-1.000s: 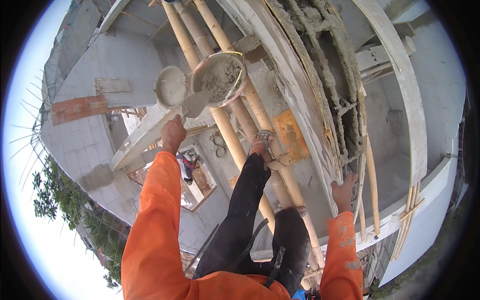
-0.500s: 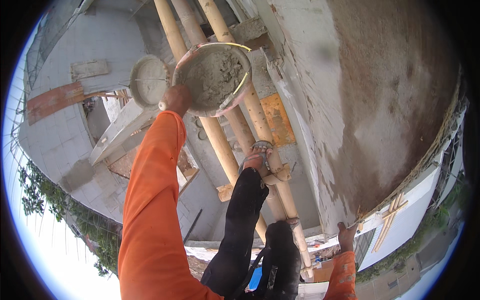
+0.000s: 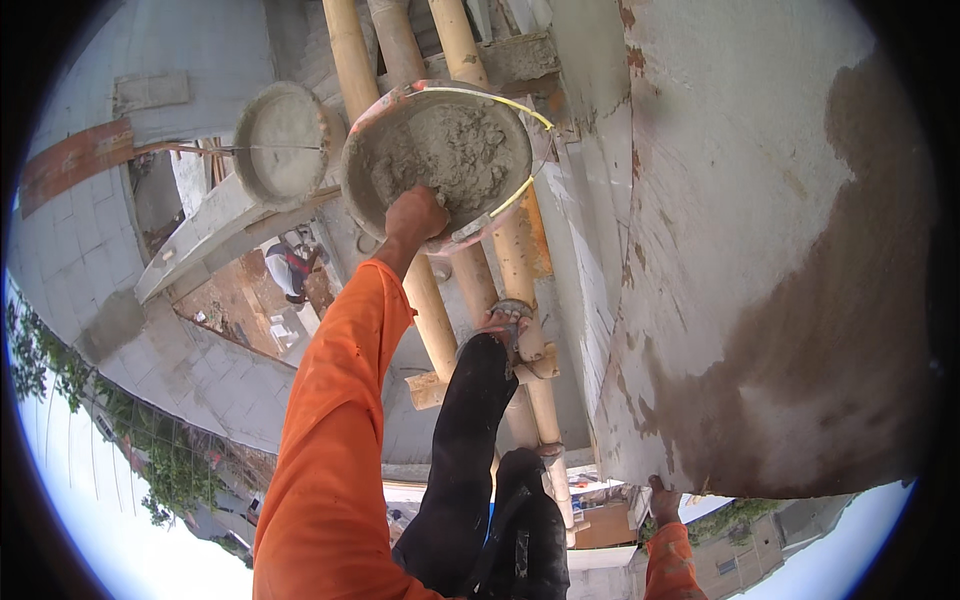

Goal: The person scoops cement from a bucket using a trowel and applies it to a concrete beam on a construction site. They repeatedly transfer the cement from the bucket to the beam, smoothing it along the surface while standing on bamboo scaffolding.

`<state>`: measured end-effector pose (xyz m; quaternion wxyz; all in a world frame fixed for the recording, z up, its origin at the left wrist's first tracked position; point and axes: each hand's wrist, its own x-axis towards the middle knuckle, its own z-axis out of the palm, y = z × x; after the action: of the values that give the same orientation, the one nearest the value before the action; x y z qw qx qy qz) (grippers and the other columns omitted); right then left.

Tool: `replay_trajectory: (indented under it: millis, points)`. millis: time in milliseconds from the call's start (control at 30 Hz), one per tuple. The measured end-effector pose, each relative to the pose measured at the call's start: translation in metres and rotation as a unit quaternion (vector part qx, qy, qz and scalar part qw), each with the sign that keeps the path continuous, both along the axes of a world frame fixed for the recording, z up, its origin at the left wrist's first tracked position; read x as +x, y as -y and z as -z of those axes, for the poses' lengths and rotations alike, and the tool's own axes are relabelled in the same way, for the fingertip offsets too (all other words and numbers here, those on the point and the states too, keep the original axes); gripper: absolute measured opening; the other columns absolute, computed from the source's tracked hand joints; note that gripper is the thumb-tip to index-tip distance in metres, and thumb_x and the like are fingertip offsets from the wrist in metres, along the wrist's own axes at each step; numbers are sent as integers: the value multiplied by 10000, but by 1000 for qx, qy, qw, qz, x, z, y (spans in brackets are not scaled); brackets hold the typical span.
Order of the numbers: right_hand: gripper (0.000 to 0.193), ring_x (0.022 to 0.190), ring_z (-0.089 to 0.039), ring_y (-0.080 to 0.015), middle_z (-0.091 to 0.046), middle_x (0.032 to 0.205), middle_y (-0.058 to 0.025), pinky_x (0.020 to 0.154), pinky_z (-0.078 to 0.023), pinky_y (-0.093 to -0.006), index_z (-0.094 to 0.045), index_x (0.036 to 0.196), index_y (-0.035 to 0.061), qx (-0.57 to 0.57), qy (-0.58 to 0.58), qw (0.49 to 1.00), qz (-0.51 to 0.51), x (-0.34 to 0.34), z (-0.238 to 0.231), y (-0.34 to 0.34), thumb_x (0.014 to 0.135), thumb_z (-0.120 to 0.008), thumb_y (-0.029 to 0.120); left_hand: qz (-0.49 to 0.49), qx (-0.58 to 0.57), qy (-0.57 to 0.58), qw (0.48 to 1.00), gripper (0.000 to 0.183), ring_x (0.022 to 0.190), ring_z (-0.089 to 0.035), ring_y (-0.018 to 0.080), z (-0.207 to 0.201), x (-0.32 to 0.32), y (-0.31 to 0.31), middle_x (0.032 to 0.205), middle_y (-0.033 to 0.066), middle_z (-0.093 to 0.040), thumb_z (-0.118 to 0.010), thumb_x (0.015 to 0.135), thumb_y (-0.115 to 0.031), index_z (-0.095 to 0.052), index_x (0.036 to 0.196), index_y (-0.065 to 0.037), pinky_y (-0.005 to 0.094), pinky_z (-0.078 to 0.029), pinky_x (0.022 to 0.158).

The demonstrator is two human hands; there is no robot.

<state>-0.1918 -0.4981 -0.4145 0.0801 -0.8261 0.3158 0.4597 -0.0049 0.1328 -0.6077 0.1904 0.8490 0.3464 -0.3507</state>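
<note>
A round bucket (image 3: 360, 212) of wet grey mortar (image 3: 455, 150) sits on bamboo poles, its yellow-sleeved handle (image 3: 512, 197) lying over to the right. My left hand (image 3: 418, 213) is closed inside the near rim, low against the mortar. It grips a trowel, mostly hidden by the fist and the mix. At lower right my right hand (image 3: 663, 500) touches the bottom edge of a plastered wall (image 3: 700, 300); its thumb looks apart from the fingers, which show only in part. Left of the bucket is a shallow, mortar-crusted round pan (image 3: 245, 150).
My foot (image 3: 505, 325) stands on the bamboo poles (image 3: 430, 310), tied over a crosspiece (image 3: 428, 390), high above a floor. Another person (image 3: 288, 270) is far below at left. A concrete beam (image 3: 200, 240) runs under the pan. The wall, partly damp brown, fills the right side.
My left hand has moved from the bucket's left rim right and into it; the pale handle end that stuck out is now hidden. The view has shifted, and a person below has come into sight.
</note>
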Motion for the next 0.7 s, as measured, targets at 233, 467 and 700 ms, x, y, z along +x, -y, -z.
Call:
replay_trajectory:
  millis: [233, 467, 700]
  points:
    - [478, 1098, -534, -316, -576, 1203, -160, 974, -383, -384, -518, 1206, -19, 21, 20, 998, 52, -10, 3, 15, 790, -681, 152, 12, -61, 83, 995, 397, 959, -626, 368, -2, -29, -23, 993, 223, -653, -564, 709, -158, -650, 1089, -78, 436, -493, 832]
    - [512, 1110, -526, -300, -579, 1165, -146, 978, -379, -373, -464, 1242, -16, 179, 184, 964, 63, -13, 5, -4, 766, -641, 48, -24, -48, 150, 987, 502, 998, -610, 363, -39, -54, -32, 1028, 217, -647, -580, 688, -149, -606, 1189, -153, 436, -488, 849]
    - [666, 1118, -535, -329, -533, 1240, -171, 974, -403, -403, -430, 1278, 11, 175, 236, 955, 47, -23, 26, 4, 670, -701, -13, -9, -24, 205, 978, 502, 711, -638, 346, -129, -91, -26, 757, 211, -651, -651, 613, -121, -640, 1110, -52, 393, -491, 655]
